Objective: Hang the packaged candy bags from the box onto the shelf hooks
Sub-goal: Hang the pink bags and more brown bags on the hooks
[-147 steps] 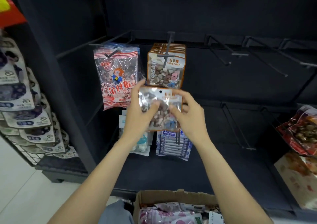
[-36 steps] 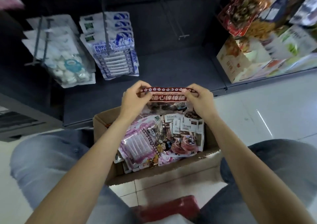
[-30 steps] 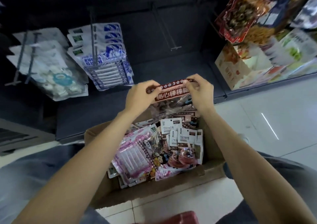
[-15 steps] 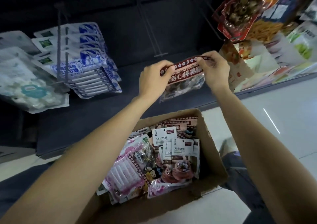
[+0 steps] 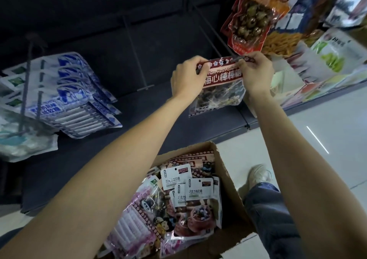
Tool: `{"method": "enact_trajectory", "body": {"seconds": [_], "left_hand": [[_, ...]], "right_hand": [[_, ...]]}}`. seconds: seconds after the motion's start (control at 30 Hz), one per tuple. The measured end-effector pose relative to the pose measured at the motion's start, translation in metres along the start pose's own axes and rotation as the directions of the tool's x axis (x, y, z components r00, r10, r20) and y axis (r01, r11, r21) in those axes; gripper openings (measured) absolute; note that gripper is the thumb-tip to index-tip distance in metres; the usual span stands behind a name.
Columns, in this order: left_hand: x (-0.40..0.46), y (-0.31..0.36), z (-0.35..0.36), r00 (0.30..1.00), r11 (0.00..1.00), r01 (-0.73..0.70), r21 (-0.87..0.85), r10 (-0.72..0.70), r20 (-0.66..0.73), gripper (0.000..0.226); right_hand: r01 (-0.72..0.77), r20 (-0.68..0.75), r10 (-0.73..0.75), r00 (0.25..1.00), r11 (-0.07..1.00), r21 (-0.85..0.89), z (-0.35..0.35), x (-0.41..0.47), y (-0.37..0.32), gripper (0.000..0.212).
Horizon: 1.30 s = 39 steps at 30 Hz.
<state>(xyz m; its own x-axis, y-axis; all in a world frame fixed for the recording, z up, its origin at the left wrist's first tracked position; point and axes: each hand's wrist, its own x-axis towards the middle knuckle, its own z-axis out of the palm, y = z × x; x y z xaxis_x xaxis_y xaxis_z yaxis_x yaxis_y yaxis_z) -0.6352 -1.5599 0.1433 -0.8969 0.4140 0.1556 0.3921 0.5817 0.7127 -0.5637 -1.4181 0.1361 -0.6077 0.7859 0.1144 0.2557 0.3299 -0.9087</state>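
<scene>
Dark shelf base over pale tiled floor; blue-white packets hang at left. Your left hand and right hand pinch the top corners of a maroon-headed clear lollipop bag, held at a thin metal hook. Below, an open brown cardboard box holds mixed candy bags.

Both bare forearms stretched forward and up, converging. Left hand curled, fingers and thumb pinching left top edge of lollipop bag. Right hand curled likewise, pinching right top edge. Wrists slightly bent, knuckles facing camera.
</scene>
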Motion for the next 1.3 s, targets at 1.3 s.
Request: {"method": "enact_trajectory", "body": {"seconds": [1.3], "left_hand": [[-0.084,-0.056,0.0,0.966,0.994,-0.112,-0.015,0.112,0.233,0.023]], "right_hand": [[-0.064,0.406,0.092,0.909,0.994,-0.083,0.018,-0.081,0.045,0.025]]}}
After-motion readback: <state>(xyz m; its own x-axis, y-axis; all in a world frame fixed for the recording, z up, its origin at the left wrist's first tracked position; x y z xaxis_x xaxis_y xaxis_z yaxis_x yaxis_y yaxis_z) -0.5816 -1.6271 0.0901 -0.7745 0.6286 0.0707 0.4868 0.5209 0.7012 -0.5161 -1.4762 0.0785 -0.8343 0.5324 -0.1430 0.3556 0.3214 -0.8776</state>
